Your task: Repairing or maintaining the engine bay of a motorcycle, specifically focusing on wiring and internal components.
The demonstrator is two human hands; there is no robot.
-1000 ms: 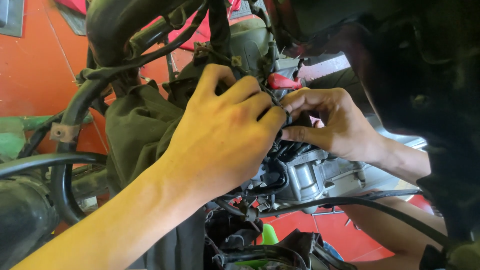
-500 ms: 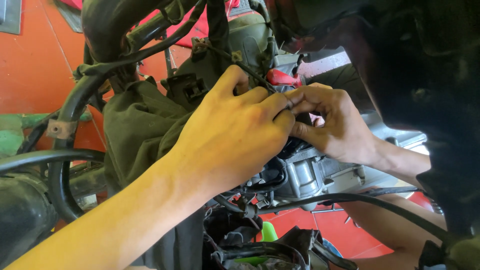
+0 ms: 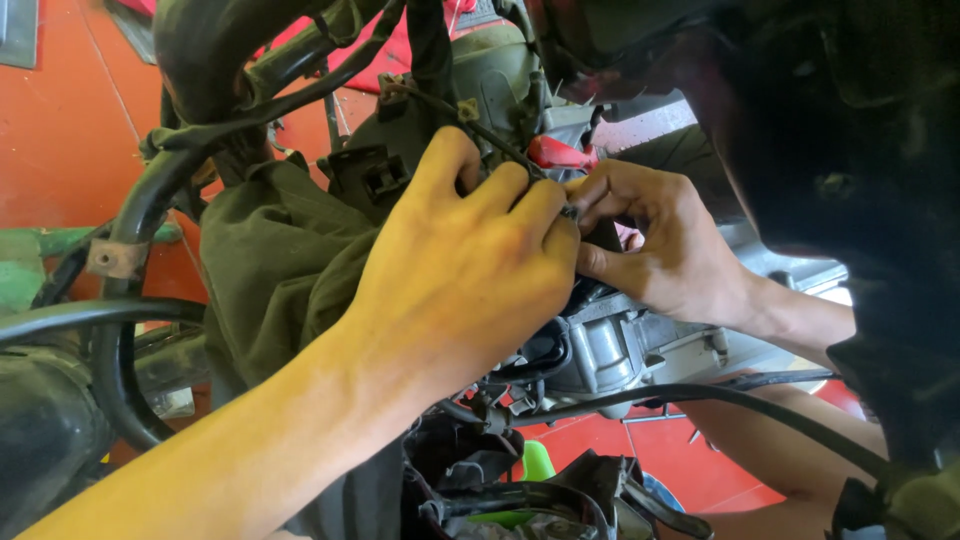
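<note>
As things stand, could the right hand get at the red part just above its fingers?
Probably yes. The right hand sits just below the red part, with open space between. The left hand crowds in from the side but lies lower, so it does not block the way.

Matt olive cloth, dull cast metal, black rubber hoses.
The cloth (image 3: 270, 260) looks rough; the metal engine casing (image 3: 610, 345) greasy; the hoses (image 3: 700, 395) smooth.

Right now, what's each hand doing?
Left hand: fingers curled shut, pinching a small black part.
Right hand: fingers pinched on the same part.
</note>
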